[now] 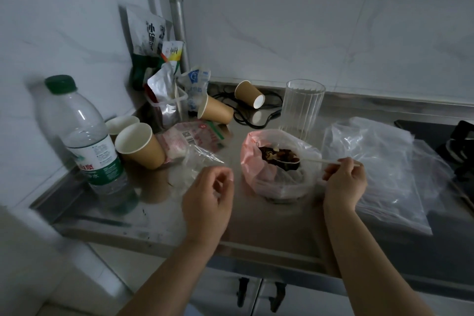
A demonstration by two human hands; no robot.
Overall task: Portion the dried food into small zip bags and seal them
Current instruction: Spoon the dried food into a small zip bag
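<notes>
A pink and clear plastic bag [252, 161] stands open on the steel counter, with dark dried food [278, 155] inside. My right hand [345, 182] pinches the handle of a white plastic spoon [316, 160] whose bowl lies in the dried food. My left hand [209, 195] hovers left of the bag with its fingers loosely curled; it touches a small clear zip bag [197, 161] that lies on the counter, but a grip cannot be made out. A pile of clear zip bags [379, 169] lies to the right.
A water bottle [88, 141] stands at the left. Paper cups [139, 145] lie tipped among snack packets [195, 137] at the back left. A ribbed clear glass [302, 108] stands behind the food bag. A black cable [256, 115] lies near the wall. A dark stove [456, 146] is at the right edge.
</notes>
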